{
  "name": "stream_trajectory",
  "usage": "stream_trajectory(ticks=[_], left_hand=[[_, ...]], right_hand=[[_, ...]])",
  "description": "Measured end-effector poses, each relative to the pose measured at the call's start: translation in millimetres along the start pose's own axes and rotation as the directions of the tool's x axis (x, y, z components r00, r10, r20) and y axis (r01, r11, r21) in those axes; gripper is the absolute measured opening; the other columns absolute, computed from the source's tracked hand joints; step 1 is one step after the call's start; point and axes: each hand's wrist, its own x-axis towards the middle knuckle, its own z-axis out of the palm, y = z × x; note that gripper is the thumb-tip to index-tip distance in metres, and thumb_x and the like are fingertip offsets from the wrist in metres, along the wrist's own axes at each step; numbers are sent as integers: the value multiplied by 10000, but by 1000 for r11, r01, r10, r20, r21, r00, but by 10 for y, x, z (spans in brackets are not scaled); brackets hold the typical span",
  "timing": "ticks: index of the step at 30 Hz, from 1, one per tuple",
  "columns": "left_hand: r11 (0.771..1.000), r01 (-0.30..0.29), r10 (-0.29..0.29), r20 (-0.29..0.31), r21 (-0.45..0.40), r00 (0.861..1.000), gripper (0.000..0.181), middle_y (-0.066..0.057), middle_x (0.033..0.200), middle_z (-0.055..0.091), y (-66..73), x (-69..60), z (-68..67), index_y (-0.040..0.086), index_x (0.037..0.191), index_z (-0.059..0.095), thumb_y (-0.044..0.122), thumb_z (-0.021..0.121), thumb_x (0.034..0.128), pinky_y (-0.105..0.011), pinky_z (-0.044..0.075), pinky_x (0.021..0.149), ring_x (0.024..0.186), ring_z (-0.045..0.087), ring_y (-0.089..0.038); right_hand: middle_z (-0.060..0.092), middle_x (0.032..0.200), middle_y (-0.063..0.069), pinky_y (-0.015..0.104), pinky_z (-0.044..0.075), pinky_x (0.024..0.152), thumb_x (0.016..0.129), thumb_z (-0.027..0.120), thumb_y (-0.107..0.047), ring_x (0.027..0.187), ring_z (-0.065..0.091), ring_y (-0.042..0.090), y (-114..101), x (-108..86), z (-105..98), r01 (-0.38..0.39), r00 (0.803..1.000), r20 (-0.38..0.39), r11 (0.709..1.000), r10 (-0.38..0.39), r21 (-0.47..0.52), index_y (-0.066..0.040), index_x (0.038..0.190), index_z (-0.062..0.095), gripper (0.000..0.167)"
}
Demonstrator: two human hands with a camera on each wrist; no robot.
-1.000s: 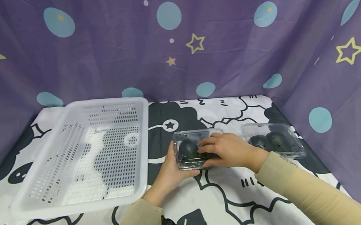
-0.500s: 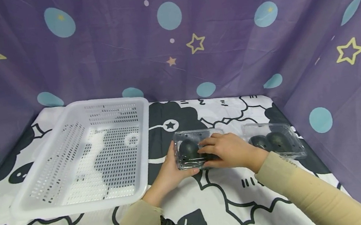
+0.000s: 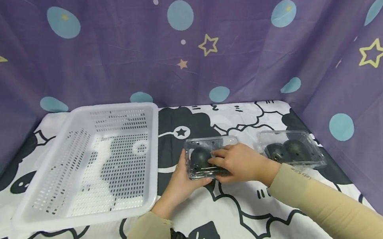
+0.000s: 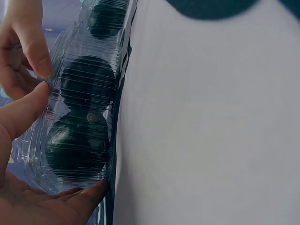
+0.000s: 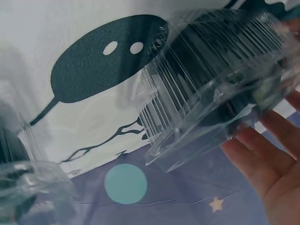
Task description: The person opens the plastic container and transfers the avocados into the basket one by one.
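Observation:
A clear plastic clamshell box (image 3: 212, 143) with dark green round fruits inside sits in the middle of the tabletop. My left hand (image 3: 182, 181) grips its left end, thumb along the front and fingers round the side. In the left wrist view, two dark fruits (image 4: 77, 145) show through the ribbed plastic. My right hand (image 3: 243, 163) lies over the right half of the lid, fingertips touching it and hiding part of the contents. In the right wrist view, the right hand's fingers (image 5: 267, 150) reach out fairly straight against the box's rim.
Right of my right hand stands a second clear box (image 3: 288, 135) with two dark round fruits (image 3: 295, 149). A large white perforated basket (image 3: 92, 219) occupies the left side. Behind the table hangs a purple curtain (image 3: 113, 65); a printed cloth (image 3: 262, 226) covers the tabletop.
My right hand's fingers have shifted slightly to the left and toward me on the lid. The left hand and the box stay almost where they were.

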Motion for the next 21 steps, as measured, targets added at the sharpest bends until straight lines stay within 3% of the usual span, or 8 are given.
stream_trajectory(ticks=[7,13,21], left_hand=[[1000,-9,9,-1,9,1000,1158,-294,1578,267,8,-13,-16,-21,1574,42,288,831,786,-600,321,1121,1426,340,-455],[1000,4,-4,-8,25,1000,1146,-280,1576,286,16,-24,-28,-7,1577,59,294,833,787,-598,340,1107,1413,365,-450],[999,11,-11,-8,31,1000,1134,-290,1569,292,19,-23,-20,-20,1572,69,314,823,794,-600,339,1108,1415,362,-449]], right_hand=[[742,1024,111,352,554,580,746,751,-367,726,707,202,-93,67,36,42,999,-16,995,-44,-93,-92,1106,705,456],[744,993,124,342,537,546,775,735,-314,649,677,178,-150,119,55,67,997,-20,989,-70,-128,-96,1134,707,421],[703,851,46,341,507,505,790,744,-289,544,599,154,-167,141,63,59,997,-38,989,-65,-132,-120,1100,719,354]])
